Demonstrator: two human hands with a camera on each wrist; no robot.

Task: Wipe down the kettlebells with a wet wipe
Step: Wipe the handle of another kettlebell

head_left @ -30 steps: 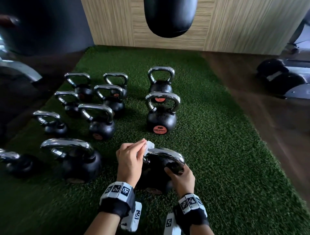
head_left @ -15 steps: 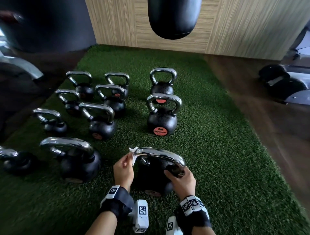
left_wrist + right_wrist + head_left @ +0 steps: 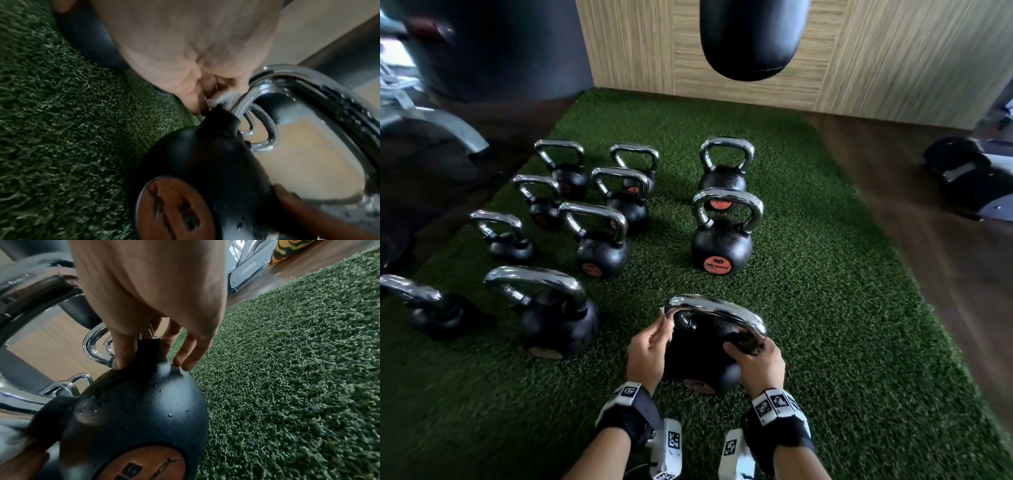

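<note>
More kettlebells [image 3: 722,240] just beyond, left.

Left hand [image 3: 647,353] low with fingers pinched together, right hand [image 3: 760,365] curled in a grip, both wrists strapped

Green turf mat [image 3: 825,308] lying across dark wooden floor [image 3: 945,260], black punching bag [image 3: 751,37] hanging above the mat's far edge, wood-panelled wall [image 3: 859,58] running behind
</note>
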